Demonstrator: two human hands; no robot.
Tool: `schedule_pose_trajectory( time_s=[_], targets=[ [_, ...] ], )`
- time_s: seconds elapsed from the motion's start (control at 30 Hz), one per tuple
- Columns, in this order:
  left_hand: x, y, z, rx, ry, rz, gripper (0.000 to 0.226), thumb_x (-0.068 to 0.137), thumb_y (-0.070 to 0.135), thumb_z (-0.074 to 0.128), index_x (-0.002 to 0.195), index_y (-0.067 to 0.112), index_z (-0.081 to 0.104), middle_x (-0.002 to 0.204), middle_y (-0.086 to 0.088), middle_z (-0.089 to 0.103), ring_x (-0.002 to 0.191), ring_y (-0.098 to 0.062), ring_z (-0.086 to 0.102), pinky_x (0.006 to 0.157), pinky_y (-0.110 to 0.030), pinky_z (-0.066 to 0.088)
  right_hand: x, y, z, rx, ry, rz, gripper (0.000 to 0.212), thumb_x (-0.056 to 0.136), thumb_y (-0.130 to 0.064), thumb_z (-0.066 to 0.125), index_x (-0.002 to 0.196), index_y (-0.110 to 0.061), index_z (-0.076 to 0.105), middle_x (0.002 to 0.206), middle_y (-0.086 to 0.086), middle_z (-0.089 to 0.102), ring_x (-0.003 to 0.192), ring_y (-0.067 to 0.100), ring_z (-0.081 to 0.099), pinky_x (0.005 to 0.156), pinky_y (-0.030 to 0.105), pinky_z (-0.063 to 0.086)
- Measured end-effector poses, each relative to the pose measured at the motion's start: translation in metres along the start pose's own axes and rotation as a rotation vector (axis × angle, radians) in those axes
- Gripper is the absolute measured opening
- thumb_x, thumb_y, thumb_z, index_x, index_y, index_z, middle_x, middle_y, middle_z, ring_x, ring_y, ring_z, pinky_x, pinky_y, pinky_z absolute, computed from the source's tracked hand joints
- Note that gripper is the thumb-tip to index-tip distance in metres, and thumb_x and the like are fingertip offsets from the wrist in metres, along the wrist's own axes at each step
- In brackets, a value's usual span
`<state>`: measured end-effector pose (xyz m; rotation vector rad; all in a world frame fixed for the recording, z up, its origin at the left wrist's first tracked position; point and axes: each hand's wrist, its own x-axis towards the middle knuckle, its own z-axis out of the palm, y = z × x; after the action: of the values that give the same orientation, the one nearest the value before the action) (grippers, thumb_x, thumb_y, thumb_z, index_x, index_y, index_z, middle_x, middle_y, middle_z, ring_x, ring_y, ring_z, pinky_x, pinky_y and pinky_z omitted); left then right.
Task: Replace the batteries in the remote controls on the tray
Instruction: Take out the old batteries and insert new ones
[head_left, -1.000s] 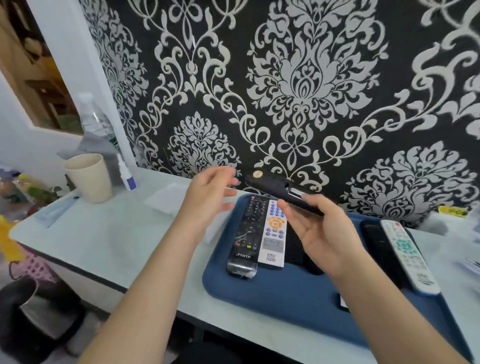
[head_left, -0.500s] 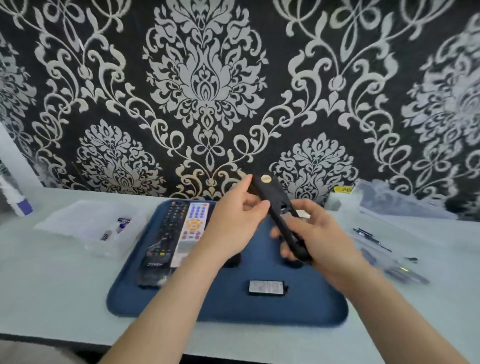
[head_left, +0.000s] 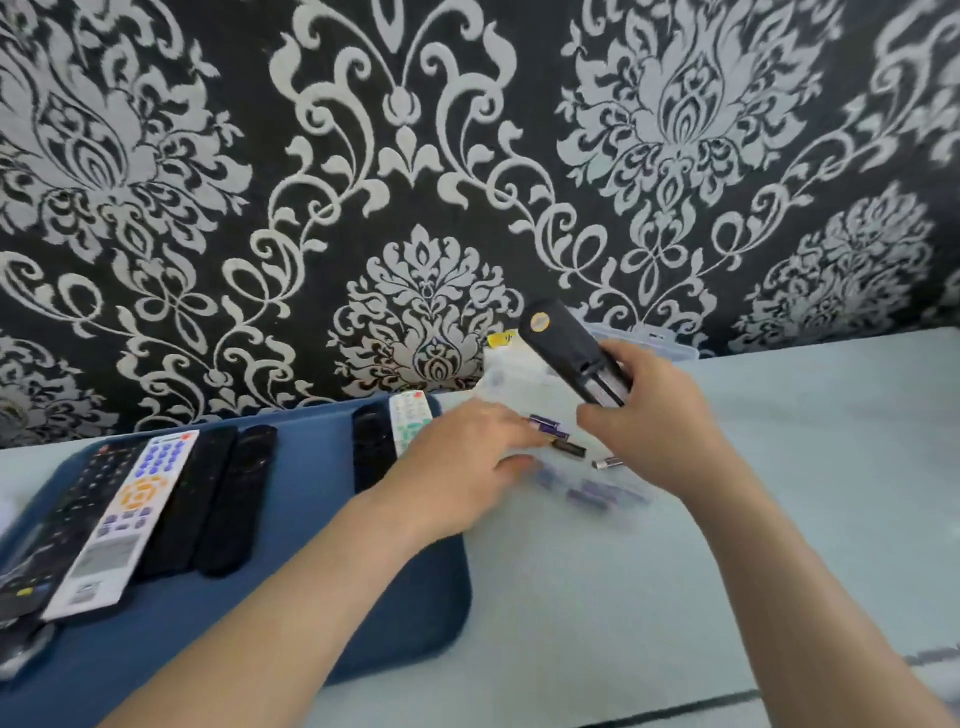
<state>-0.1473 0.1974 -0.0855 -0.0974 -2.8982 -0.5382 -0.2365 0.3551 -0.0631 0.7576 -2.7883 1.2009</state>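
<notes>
On the worktop (head_left: 779, 519), the tray (head_left: 311, 467) held the other remotes (head_left: 130, 509). The right hand (head_left: 660, 431) gripped a black remote (head_left: 566, 348), back upward, above the worktop. The left hand (head_left: 467, 462) reached, fingers outstretched, toward loose batteries (head_left: 550, 428). Being round, they might roll away if nudged.

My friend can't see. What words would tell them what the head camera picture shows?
A person's right hand holds a black remote, back side up, above a pale table, while the left hand reaches for small batteries lying beside a blue tray. Several more remotes lie on the tray.
</notes>
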Motion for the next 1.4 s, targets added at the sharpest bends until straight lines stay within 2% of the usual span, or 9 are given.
schedule_pose_trajectory(
  time_s=[0.23,0.37,0.53,0.63,0.8,0.9,1.0,1.13,1.4],
  targets=[
    [0.010,-0.015,-0.015,0.063,-0.061,-0.078,0.023,0.090,0.014,0.063,0.104,0.028,0.075,0.103,0.011,0.072,0.098,-0.006,0.061,0.090,-0.021,0.044,0.003,0.033,-0.014,-0.097,-0.060,-0.005,0.039,0.078,-0.011,0.063,0.114,-0.026,0.057,0.086,-0.003,0.064,0.076,0.020,0.057,0.066,0.034,0.051],
    [0.023,-0.012,-0.035,0.079,-0.135,-0.256,0.036,0.089,0.009,0.052,0.095,0.035,0.076,0.077,0.022,0.065,0.058,0.008,0.055,0.059,-0.003,0.039,0.004,0.039,-0.014,-0.063,-0.093,-0.023,0.036,0.079,-0.012,0.064,0.111,-0.027,0.057,0.085,-0.005,0.064,0.072,0.012,0.057,0.060,0.030,0.049],
    [0.057,0.017,-0.012,0.184,-0.279,-0.124,0.021,0.084,0.020,0.064,0.098,0.032,0.075,0.087,0.018,0.069,0.076,0.002,0.056,0.068,-0.002,0.039,0.008,0.043,-0.012,-0.010,-0.071,-0.037,0.031,0.079,-0.015,0.066,0.106,-0.027,0.056,0.080,-0.008,0.060,0.068,0.007,0.054,0.052,0.023,0.040],
    [0.078,0.021,0.011,0.300,-0.395,-0.087,0.021,0.080,0.018,0.068,0.094,0.032,0.072,0.088,0.013,0.067,0.089,-0.012,0.062,0.081,-0.026,0.052,0.008,0.045,-0.011,0.020,-0.075,-0.036,0.029,0.079,-0.013,0.065,0.103,-0.026,0.056,0.076,-0.008,0.059,0.066,0.010,0.055,0.051,0.025,0.040],
    [0.087,0.020,0.011,0.358,-0.437,-0.037,0.010,0.079,0.025,0.071,0.079,0.029,0.062,0.071,0.015,0.053,0.079,-0.012,0.056,0.071,-0.026,0.049,0.008,0.044,-0.011,0.039,-0.075,-0.045,0.030,0.080,-0.013,0.065,0.107,-0.022,0.057,0.079,-0.009,0.057,0.071,0.009,0.054,0.056,0.026,0.043],
    [0.078,0.025,0.000,0.169,-0.332,-0.081,0.008,0.078,0.028,0.072,0.083,0.026,0.065,0.075,0.014,0.062,0.077,-0.009,0.060,0.070,-0.024,0.049,0.009,0.044,-0.011,0.100,-0.047,-0.008,0.030,0.081,-0.014,0.065,0.109,-0.021,0.057,0.080,-0.007,0.058,0.071,0.014,0.055,0.056,0.029,0.044],
    [0.071,0.042,0.001,0.033,-0.458,-0.067,0.014,0.075,0.026,0.076,0.083,0.032,0.065,0.075,0.013,0.064,0.068,-0.001,0.059,0.062,-0.021,0.048,0.011,0.045,-0.010,0.197,0.012,0.075,0.027,0.080,-0.013,0.064,0.105,-0.021,0.057,0.082,-0.004,0.059,0.071,0.021,0.057,0.056,0.031,0.044],
    [0.076,0.055,0.020,0.206,-0.534,0.025,0.034,0.072,0.018,0.072,0.052,0.033,0.049,0.054,0.016,0.050,0.052,0.000,0.047,0.049,-0.019,0.032,0.009,0.041,-0.010,0.257,0.037,0.125,0.024,0.079,-0.011,0.063,0.102,-0.019,0.057,0.081,-0.002,0.059,0.074,0.023,0.058,0.056,0.031,0.044],
    [0.077,0.055,0.018,0.181,-0.586,-0.012,0.005,0.085,0.021,0.066,0.088,0.021,0.063,0.078,0.014,0.058,0.077,-0.011,0.056,0.066,-0.024,0.045,0.008,0.041,-0.013,0.332,0.074,0.117,0.023,0.079,-0.011,0.063,0.098,-0.022,0.055,0.083,0.002,0.065,0.076,0.025,0.063,0.059,0.036,0.051]
  ],
)
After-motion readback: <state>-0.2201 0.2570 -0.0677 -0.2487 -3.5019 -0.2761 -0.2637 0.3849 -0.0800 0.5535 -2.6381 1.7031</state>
